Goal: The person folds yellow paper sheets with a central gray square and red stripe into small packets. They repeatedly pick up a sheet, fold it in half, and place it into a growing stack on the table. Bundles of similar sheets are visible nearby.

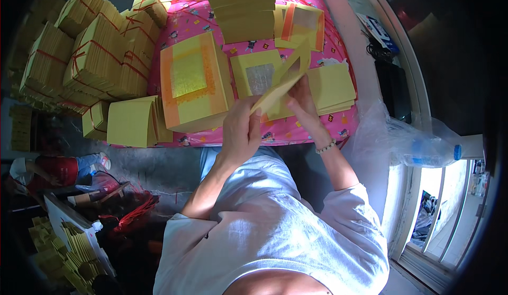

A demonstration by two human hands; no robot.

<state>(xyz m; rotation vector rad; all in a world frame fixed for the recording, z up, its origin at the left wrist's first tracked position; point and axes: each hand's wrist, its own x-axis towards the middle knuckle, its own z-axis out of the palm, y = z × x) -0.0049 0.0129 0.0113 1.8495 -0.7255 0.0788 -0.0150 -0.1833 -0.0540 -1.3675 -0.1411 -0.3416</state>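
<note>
Already many tied bundles (100, 56) fill the upper left of the frame, while loose stacks (330, 88) wait at centre right, so I judge plenty left. My left hand (241, 133) and right hand (302, 101) both pinch one yellow paper sheet (280, 86), thin and half-folded, lifted mid-frame over the pink cloth (296, 131).

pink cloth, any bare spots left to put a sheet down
Little room. A bare strip of the pink cloth runs along its near edge, below the plain yellow stack. The orange-bordered stack and silver-centred sheet crowd the middle; both hands hold a folded sheet above.
</note>
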